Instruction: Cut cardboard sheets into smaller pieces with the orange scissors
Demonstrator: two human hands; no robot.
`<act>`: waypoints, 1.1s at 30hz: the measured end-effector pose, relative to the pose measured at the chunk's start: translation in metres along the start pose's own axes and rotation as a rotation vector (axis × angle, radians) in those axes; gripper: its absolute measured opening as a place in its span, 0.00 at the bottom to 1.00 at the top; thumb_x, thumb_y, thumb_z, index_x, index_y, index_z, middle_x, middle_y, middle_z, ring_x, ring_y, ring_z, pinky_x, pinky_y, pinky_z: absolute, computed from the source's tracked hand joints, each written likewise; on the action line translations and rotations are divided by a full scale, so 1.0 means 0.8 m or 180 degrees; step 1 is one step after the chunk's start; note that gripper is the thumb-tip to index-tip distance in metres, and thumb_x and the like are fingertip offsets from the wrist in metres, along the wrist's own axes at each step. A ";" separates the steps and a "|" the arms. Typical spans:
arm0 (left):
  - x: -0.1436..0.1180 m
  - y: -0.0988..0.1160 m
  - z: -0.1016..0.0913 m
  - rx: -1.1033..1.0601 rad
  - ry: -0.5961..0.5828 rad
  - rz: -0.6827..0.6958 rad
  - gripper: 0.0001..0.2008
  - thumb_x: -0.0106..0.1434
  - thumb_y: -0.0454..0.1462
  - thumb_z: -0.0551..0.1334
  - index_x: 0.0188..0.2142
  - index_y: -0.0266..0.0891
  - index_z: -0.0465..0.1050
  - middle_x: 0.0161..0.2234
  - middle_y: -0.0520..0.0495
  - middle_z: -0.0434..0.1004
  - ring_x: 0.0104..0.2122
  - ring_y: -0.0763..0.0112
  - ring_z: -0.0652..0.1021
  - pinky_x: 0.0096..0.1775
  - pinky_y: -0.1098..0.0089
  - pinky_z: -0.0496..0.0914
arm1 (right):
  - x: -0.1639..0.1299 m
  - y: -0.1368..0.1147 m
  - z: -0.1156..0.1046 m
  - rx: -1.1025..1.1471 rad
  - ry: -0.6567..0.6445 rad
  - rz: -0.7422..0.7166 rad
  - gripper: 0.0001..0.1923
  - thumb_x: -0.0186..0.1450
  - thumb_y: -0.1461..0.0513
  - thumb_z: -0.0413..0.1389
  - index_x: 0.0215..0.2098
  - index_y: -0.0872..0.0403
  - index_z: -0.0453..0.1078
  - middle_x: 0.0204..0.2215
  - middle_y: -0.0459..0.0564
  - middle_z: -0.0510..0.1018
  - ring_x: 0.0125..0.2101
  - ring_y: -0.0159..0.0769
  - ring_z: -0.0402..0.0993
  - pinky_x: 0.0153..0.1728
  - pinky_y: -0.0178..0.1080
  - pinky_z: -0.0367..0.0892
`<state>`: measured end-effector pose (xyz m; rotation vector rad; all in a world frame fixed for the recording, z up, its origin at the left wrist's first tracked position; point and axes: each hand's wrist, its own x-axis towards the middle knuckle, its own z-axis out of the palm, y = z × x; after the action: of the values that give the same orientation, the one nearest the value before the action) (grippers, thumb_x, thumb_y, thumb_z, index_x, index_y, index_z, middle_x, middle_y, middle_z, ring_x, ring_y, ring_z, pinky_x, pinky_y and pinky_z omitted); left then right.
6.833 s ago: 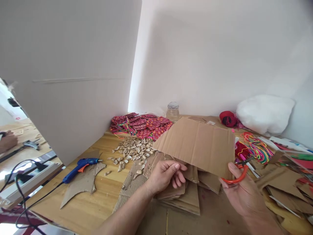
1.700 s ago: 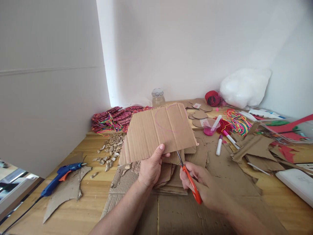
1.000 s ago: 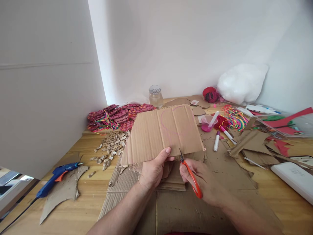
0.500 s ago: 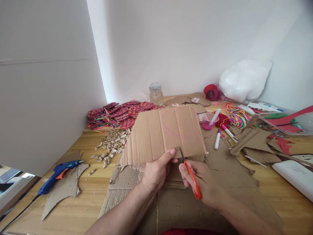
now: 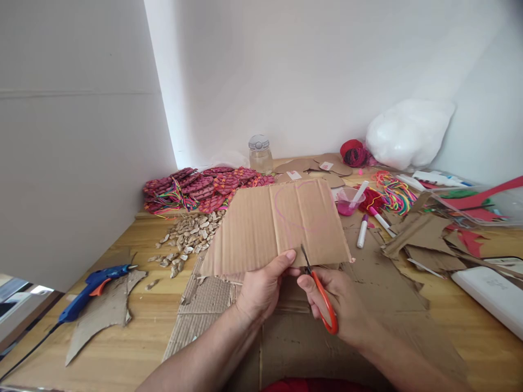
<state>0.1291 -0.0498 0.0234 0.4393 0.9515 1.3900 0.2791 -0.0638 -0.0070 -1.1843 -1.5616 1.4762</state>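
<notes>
Your left hand (image 5: pixel 261 286) grips the cardboard sheet (image 5: pixel 278 226) by its near edge (a pink outline is drawn on it). Your right hand (image 5: pixel 343 310) grasps orange scissors (image 5: pixel 321 291), blades at that edge.

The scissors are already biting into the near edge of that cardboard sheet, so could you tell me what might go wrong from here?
The left hand pinches the cardboard sheet right beside the blades of the scissors, so its thumb could get nicked. The sheet is held only at that edge, off the table; it may flex and pull the cut off the faint pink outline. The right hand works close above loose cardboard scraps, which might snag.
</notes>
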 end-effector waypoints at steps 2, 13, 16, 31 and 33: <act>0.000 0.000 -0.002 0.0003 -0.0024 0.0028 0.16 0.40 0.37 0.80 0.28 0.34 0.80 0.25 0.50 0.79 0.21 0.74 0.76 0.26 0.74 0.74 | 0.000 -0.005 0.001 0.0067 -0.0007 -0.0004 0.30 0.66 0.38 0.54 0.21 0.51 0.60 0.15 0.42 0.65 0.18 0.30 0.59 0.21 0.34 0.55; -0.011 -0.011 -0.004 0.0611 -0.1169 -0.0243 0.17 0.61 0.46 0.66 0.22 0.37 0.78 0.18 0.46 0.75 0.20 0.64 0.76 0.32 0.63 0.73 | -0.003 -0.022 -0.003 -0.0386 0.0119 0.0331 0.35 0.64 0.33 0.47 0.20 0.51 0.64 0.20 0.48 0.69 0.24 0.37 0.67 0.25 0.37 0.62; -0.011 -0.007 -0.003 0.0700 -0.1305 -0.0173 0.19 0.63 0.47 0.65 0.23 0.37 0.80 0.20 0.43 0.77 0.27 0.58 0.80 0.38 0.62 0.73 | -0.002 -0.028 -0.002 -0.0352 0.0144 0.0440 0.36 0.60 0.30 0.49 0.16 0.50 0.60 0.14 0.46 0.66 0.19 0.35 0.64 0.22 0.37 0.61; -0.019 -0.010 0.001 0.0758 -0.1321 -0.0339 0.19 0.62 0.48 0.64 0.21 0.37 0.73 0.20 0.47 0.74 0.22 0.66 0.76 0.35 0.65 0.71 | 0.002 -0.017 -0.006 -0.0550 0.0169 0.0350 0.41 0.60 0.26 0.39 0.15 0.51 0.61 0.16 0.48 0.68 0.22 0.35 0.68 0.28 0.38 0.67; -0.019 -0.010 0.001 0.0702 -0.1353 -0.0276 0.20 0.63 0.48 0.64 0.20 0.38 0.71 0.20 0.47 0.74 0.22 0.66 0.76 0.35 0.65 0.71 | 0.002 -0.019 -0.006 -0.0577 0.0152 0.0456 0.41 0.59 0.26 0.40 0.14 0.50 0.60 0.14 0.47 0.67 0.20 0.35 0.67 0.27 0.38 0.67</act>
<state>0.1362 -0.0655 0.0228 0.8142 0.7629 1.0586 0.2803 -0.0594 0.0081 -1.4517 -1.6343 1.4071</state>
